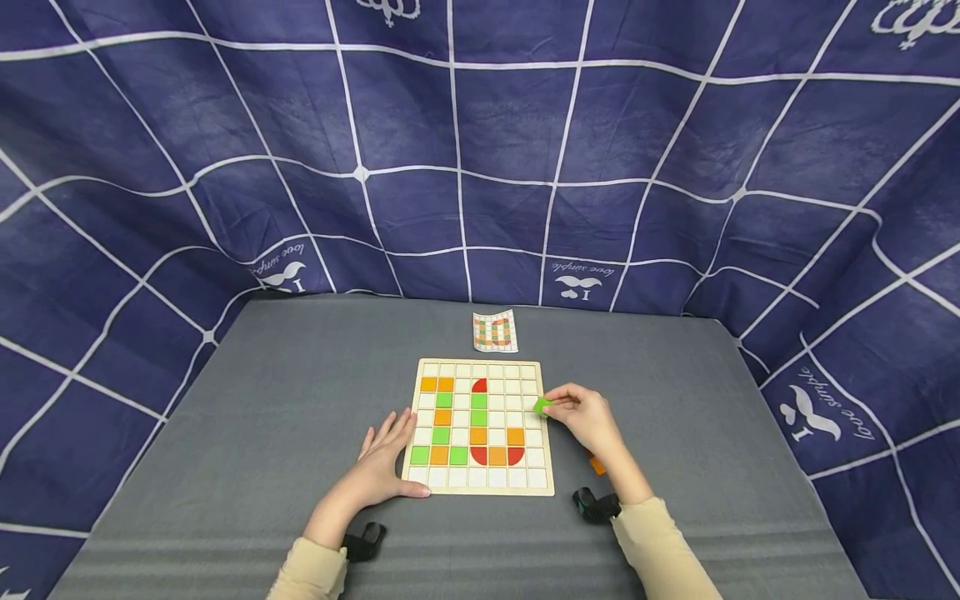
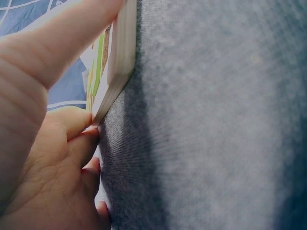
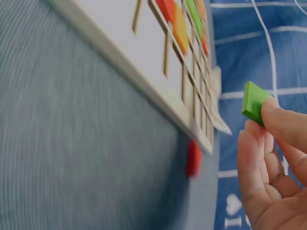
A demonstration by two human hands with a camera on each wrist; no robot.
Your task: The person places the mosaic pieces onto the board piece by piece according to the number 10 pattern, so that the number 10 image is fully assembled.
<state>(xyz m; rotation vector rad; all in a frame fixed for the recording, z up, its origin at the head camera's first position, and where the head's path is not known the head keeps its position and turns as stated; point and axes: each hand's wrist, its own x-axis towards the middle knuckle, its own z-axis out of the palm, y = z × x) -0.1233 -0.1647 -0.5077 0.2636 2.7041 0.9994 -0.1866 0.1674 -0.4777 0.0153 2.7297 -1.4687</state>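
Observation:
A square wooden grid board lies on the table, with green, orange and red tiles set in some of its white cells. My left hand rests at the board's left side, fingers spread along that edge and thumb on the front left corner. In the left wrist view, the thumb lies over the board's thick edge. Between thumb and fingertips, my right hand pinches a green square tile over the board's right edge. The right wrist view shows that green tile tilted and raised above the table.
A small pattern card lies behind the board. Orange pieces sit on the grey table, partly hidden by the right forearm. A red piece lies beside the board's right edge. Blue cloth with white lines hangs around the table.

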